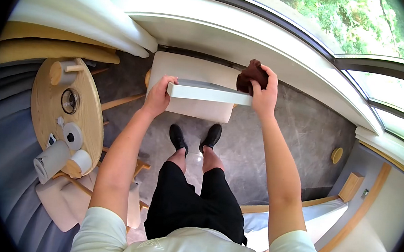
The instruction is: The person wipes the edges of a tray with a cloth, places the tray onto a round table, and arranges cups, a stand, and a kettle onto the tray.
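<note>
A flat white panel or frame point(209, 94), seen nearly edge-on, is held up in front of me; its far face is hidden. My left hand point(159, 95) grips its left end, the fingers curled over the top corner. At the right end, my right hand point(265, 94) is closed around a dark brown cloth point(252, 76). The cloth bunches up above the panel's top right corner, and the right hand's lower part is against the panel's end. Beneath the panel is a cream upholstered seat point(195, 68).
To the left stands a round wooden table point(92, 116) bearing a paper roll point(72, 136), a glass ashtray-like dish point(69, 101) and several containers. A window sill point(249, 27) runs along the front, with a white curtain point(82, 10) at left. A bed point(318, 220) lies at lower right.
</note>
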A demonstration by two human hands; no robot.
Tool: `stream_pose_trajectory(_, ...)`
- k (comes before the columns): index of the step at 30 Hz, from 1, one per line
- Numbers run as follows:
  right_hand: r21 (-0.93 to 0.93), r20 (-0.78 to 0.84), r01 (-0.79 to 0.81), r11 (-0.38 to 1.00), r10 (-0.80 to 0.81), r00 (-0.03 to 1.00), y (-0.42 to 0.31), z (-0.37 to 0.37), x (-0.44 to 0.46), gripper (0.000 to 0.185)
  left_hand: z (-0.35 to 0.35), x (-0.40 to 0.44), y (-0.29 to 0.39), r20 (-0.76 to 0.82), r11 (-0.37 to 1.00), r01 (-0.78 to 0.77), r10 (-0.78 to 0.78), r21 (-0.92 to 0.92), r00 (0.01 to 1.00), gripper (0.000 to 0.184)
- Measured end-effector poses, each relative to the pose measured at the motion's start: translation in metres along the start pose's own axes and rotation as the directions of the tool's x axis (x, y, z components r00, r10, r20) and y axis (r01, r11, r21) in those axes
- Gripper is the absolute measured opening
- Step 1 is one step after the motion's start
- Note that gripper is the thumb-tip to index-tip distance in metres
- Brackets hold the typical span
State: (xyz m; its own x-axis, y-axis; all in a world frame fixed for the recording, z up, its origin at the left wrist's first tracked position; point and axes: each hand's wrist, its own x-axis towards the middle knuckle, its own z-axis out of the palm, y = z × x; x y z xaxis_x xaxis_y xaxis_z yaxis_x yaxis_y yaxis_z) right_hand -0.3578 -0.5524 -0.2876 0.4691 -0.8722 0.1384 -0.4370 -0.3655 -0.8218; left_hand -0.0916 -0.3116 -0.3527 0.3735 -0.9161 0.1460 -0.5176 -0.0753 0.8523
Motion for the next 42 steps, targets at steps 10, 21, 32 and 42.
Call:
stream_pose_trajectory(10,-0.235,-0.099,0.194,0.952,-0.222,0.97,-0.032,0.038,-0.017,0.052,-0.025,0.004,0.013,-0.023,0.96,0.243,-0.249,-0.142,0.968,0.07)
stream_pose_trajectory(21,-0.315,-0.102,0.205,0.927,-0.248,0.963,-0.056,0.062,-0.007,0.056,-0.071,0.001,0.029,-0.041,0.988,0.097,-0.102,-0.116,0.994,0.068)
stream_pose_trajectory(32,0.288,-0.162,-0.074,0.955,0.125,0.979,-0.136,0.01,0.015,0.037,-0.09,-0.001,0.038,0.006,0.957,0.203,-0.206,-0.208,0.978,0.055)
stream_pose_trajectory(42,0.484,0.331,-0.396,0.78,0.255,0.909,-0.19,0.018,-0.005,0.025,-0.078,-0.009,0.02,-0.016,0.756,0.256,-0.332,-0.602,0.943,0.056)
